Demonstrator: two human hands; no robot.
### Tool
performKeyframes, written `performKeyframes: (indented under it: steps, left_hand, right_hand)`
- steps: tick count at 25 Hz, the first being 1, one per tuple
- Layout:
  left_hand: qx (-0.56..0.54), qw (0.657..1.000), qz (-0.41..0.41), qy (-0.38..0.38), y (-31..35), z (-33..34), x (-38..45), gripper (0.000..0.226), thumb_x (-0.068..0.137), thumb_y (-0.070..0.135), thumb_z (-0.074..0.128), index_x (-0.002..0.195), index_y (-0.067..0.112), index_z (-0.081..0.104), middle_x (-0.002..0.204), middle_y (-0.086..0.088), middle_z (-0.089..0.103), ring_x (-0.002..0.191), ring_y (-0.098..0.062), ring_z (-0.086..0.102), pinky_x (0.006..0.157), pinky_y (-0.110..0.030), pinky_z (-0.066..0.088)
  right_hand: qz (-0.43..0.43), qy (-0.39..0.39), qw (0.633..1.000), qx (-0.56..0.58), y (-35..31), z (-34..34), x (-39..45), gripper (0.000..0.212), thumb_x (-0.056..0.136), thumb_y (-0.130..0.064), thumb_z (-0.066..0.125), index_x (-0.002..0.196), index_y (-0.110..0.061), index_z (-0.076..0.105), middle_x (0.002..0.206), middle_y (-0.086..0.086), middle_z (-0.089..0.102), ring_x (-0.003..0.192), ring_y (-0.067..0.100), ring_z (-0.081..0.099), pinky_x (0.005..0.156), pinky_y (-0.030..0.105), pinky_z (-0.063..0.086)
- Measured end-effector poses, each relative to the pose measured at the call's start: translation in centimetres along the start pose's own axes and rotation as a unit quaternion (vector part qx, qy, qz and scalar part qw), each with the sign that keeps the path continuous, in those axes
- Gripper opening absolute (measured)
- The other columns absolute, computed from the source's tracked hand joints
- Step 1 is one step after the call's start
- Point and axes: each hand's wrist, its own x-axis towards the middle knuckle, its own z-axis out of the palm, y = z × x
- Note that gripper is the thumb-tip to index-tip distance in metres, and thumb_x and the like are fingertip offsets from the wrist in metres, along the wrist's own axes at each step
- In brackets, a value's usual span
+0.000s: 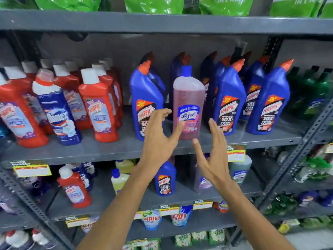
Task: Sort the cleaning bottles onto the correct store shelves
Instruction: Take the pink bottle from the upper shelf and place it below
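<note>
A pink Lizol bottle [188, 103] with a blue cap stands upright on the middle grey shelf [111, 150], among blue Harpic bottles [229, 103]. My left hand [158, 138] is spread open at the bottle's lower left, thumb tip touching or nearly touching its label. My right hand [214, 152] is open at its lower right, just apart from it. Neither hand holds anything. Red Harpic bottles [98, 107] fill the shelf's left part, with a blue-and-white Domex bottle [57, 112] standing among them.
Green pouches [153, 4] hang on the top shelf. Dark green bottles [313, 91] stand at the far right. The lower shelf holds a red Harpic bottle [74, 188], yellow bottles [119, 179], a small blue Harpic bottle [164, 179] and purple bottles. Detergent pouches [151, 220] sit below.
</note>
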Motion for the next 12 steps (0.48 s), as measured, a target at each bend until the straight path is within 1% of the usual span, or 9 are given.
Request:
performKeyframes:
  steps: [2, 3, 4, 5, 6, 8, 9, 10, 12]
  left_hand:
    - [-0.039, 0.992, -0.116, -0.038, -0.5, 2.5, 0.8, 0.076, 0.09, 0.044, 0.085, 0.151, 0.011, 0.052, 0.149, -0.004, 0.06, 0.136, -0.016, 0.059, 0.119, -0.03, 0.048]
    - [-0.048, 0.986, -0.152, -0.053, -1.0, 3.6, 1.1, 0.086, 0.089, 0.044, 0.086, 0.157, 0.01, 0.046, 0.157, -0.007, 0.056, 0.143, -0.02, 0.055, 0.124, -0.036, 0.045]
    - [-0.043, 0.983, -0.169, -0.061, -1.2, 4.4, 1.4, 0.092, 0.088, 0.042, 0.087, 0.16, 0.009, 0.041, 0.16, -0.007, 0.053, 0.148, -0.021, 0.052, 0.126, -0.037, 0.042]
    - [-0.046, 0.982, -0.171, -0.062, -1.9, 5.5, 1.6, 0.094, 0.087, 0.041, 0.088, 0.162, 0.009, 0.04, 0.16, -0.006, 0.054, 0.148, -0.019, 0.053, 0.125, -0.033, 0.041]
    - [-0.044, 0.982, -0.172, -0.06, -2.4, 6.3, 1.8, 0.093, 0.086, 0.039, 0.09, 0.16, 0.011, 0.041, 0.156, -0.001, 0.058, 0.142, -0.013, 0.057, 0.12, -0.024, 0.042]
    - [-0.059, 0.982, -0.172, -0.046, -3.1, 7.3, 2.6, 0.08, 0.083, 0.034, 0.093, 0.148, 0.021, 0.048, 0.135, 0.016, 0.068, 0.119, 0.008, 0.067, 0.103, -0.005, 0.046]
    - [-0.078, 0.98, -0.179, -0.04, -3.3, 7.6, 3.0, 0.076, 0.081, 0.031, 0.095, 0.141, 0.028, 0.049, 0.126, 0.024, 0.07, 0.11, 0.015, 0.069, 0.097, -0.005, 0.051]
    - [-0.096, 0.977, -0.189, -0.037, -3.5, 7.8, 3.7, 0.076, 0.079, 0.029, 0.097, 0.137, 0.033, 0.048, 0.121, 0.025, 0.071, 0.105, 0.015, 0.071, 0.095, -0.01, 0.058]
    - [-0.132, 0.969, -0.205, -0.04, -3.6, 8.0, 5.2, 0.075, 0.074, 0.027, 0.1, 0.13, 0.037, 0.051, 0.118, 0.018, 0.075, 0.103, 0.006, 0.077, 0.089, -0.021, 0.065]
  right_hand:
    - [0.044, -0.064, 0.997, -0.019, 1.6, 0.3, 0.8, 0.076, 0.105, -0.05, 0.059, 0.167, -0.018, 0.03, 0.175, -0.002, 0.032, 0.162, 0.013, 0.03, 0.134, 0.041, 0.029]
    - [0.061, -0.103, 0.992, -0.035, 2.5, 0.5, 1.1, 0.076, 0.106, -0.052, 0.058, 0.166, -0.016, 0.03, 0.175, 0.0, 0.033, 0.161, 0.016, 0.031, 0.133, 0.043, 0.03]
    - [0.076, -0.139, 0.986, -0.045, 3.1, 0.8, 1.3, 0.077, 0.106, -0.053, 0.057, 0.166, -0.014, 0.031, 0.175, 0.003, 0.033, 0.161, 0.018, 0.032, 0.133, 0.044, 0.03]
    - [0.076, -0.157, 0.982, -0.067, 3.8, 1.3, 1.4, 0.077, 0.106, -0.054, 0.056, 0.165, -0.011, 0.033, 0.174, 0.006, 0.035, 0.161, 0.021, 0.033, 0.134, 0.043, 0.03]
    - [0.067, -0.164, 0.98, -0.092, 4.2, 1.7, 1.4, 0.077, 0.105, -0.054, 0.056, 0.164, -0.008, 0.035, 0.172, 0.009, 0.037, 0.16, 0.023, 0.036, 0.134, 0.043, 0.029]
    - [0.044, -0.161, 0.975, -0.149, 5.2, 2.3, 1.6, 0.076, 0.104, -0.055, 0.057, 0.159, -0.003, 0.043, 0.167, 0.014, 0.045, 0.156, 0.028, 0.042, 0.133, 0.043, 0.029]
    - [0.044, -0.157, 0.971, -0.176, 5.1, 2.6, 1.5, 0.076, 0.104, -0.056, 0.056, 0.157, -0.003, 0.046, 0.165, 0.014, 0.048, 0.154, 0.029, 0.044, 0.133, 0.043, 0.03]
    - [0.051, -0.153, 0.968, -0.195, 5.0, 2.8, 1.5, 0.077, 0.104, -0.057, 0.053, 0.156, -0.002, 0.047, 0.164, 0.014, 0.05, 0.154, 0.029, 0.045, 0.132, 0.043, 0.03]
    - [0.062, -0.147, 0.962, -0.22, 4.7, 3.4, 1.4, 0.08, 0.102, -0.06, 0.047, 0.157, -0.002, 0.046, 0.165, 0.014, 0.049, 0.155, 0.029, 0.043, 0.132, 0.042, 0.03]
